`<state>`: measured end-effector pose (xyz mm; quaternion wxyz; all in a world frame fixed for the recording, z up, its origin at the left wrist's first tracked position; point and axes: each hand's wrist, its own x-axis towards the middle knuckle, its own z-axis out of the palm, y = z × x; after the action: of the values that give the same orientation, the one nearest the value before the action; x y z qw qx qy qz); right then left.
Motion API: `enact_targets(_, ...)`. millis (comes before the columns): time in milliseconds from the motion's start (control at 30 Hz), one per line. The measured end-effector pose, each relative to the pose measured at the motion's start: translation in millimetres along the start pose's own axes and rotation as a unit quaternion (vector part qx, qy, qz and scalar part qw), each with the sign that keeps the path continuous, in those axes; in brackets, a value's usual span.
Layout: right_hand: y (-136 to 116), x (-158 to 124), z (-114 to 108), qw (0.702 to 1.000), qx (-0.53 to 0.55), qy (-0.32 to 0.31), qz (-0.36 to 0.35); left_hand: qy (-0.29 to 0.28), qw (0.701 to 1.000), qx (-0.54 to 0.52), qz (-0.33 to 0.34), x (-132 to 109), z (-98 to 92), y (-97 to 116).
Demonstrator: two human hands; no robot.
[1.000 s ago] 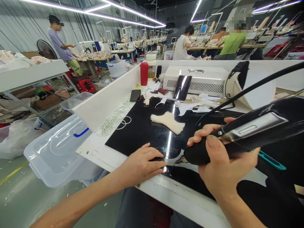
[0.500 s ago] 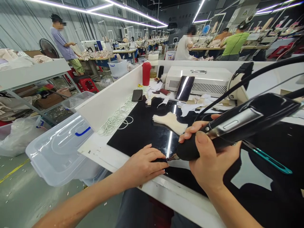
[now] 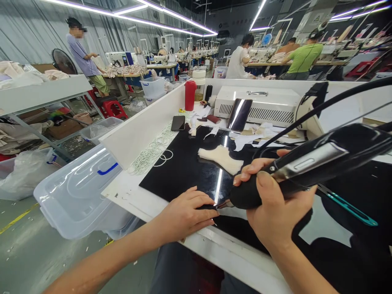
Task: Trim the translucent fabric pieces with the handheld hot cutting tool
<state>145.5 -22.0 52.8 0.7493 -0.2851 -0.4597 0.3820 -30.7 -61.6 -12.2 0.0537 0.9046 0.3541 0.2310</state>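
Note:
My right hand [image 3: 278, 200] is wrapped around a thick black corded hand tool [image 3: 315, 157] with a silver panel and a small metal tip. That tip points left and down, meeting the fingertips of my left hand [image 3: 186, 214]. Close to the table's front edge, the left fingers press a small black piece [image 3: 208, 207], mostly covered by them, against the glossy black sheet [image 3: 171, 175]. Beyond the hands, a cream padded cutout [image 3: 221, 158] lies on the sheet. A teal slender tool [image 3: 349, 206] rests to the right of my right hand.
Pale elastic loops [image 3: 147, 157] pile along the white side wall. Behind are a red bottle [image 3: 190, 96], a phone [image 3: 240, 114], a white vented box [image 3: 260, 102] and paper scraps. The tool's cable arcs at right. A lidded plastic bin [image 3: 76, 192] stands left; several people sit or stand farther off.
The black tool and my right hand have shifted slightly right and down in view. My left hand keeps pressing at the same spot; the whole view has moved a little.

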Motion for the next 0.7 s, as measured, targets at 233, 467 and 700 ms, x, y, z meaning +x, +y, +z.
enact_targets(233,-2.6,-0.6,2.8,1.000,0.001,0.001,-0.002,0.033,0.999,-0.041,-0.013,-0.4,-3.3,-5.4)
enact_targets(467,2.0,-6.0,-1.4,1.000,0.001,-0.014,-0.002,0.022,0.998,-0.047,-0.022,0.0,-4.6,-5.2)
enact_targets(700,3.4,-7.9,0.0,1.000,0.001,-0.029,-0.005,-0.009,1.000,-0.022,-0.016,0.6,-3.2,-6.7)
